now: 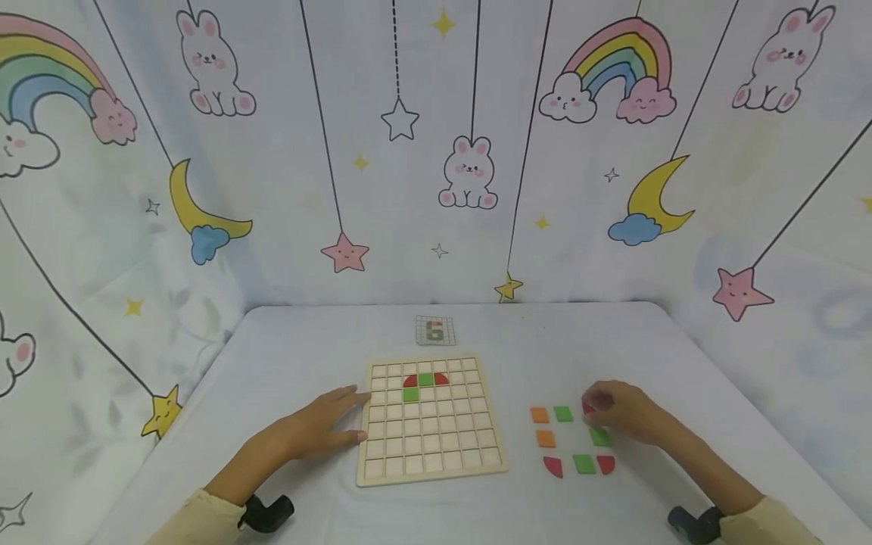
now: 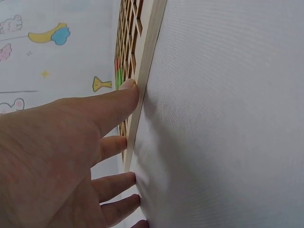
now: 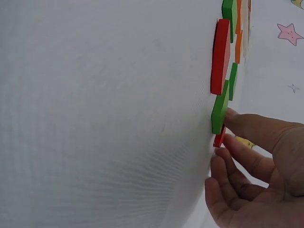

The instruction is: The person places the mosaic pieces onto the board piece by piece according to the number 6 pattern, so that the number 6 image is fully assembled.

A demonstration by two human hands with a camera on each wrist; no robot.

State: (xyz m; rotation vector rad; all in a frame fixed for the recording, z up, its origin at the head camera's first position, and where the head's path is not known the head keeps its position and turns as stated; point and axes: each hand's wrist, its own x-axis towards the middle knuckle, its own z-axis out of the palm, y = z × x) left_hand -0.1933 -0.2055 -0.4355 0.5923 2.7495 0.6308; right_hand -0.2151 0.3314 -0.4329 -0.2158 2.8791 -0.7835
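A wooden grid board lies on the white table, with two red quarter-round pieces and two green square pieces in its upper cells. My left hand rests along the board's left edge, fingers spread and fairly straight; the left wrist view shows the thumb touching the frame. To the right of the board, my right hand pinches a red quarter-round piece between thumb and index finger. That red piece is partly hidden behind a green square in the right wrist view.
Loose pieces lie around the right hand: orange squares, green squares and red quarter-rounds. Behind the board lies a small card with a gridded, 6-like figure. A patterned cloth hangs behind the table.
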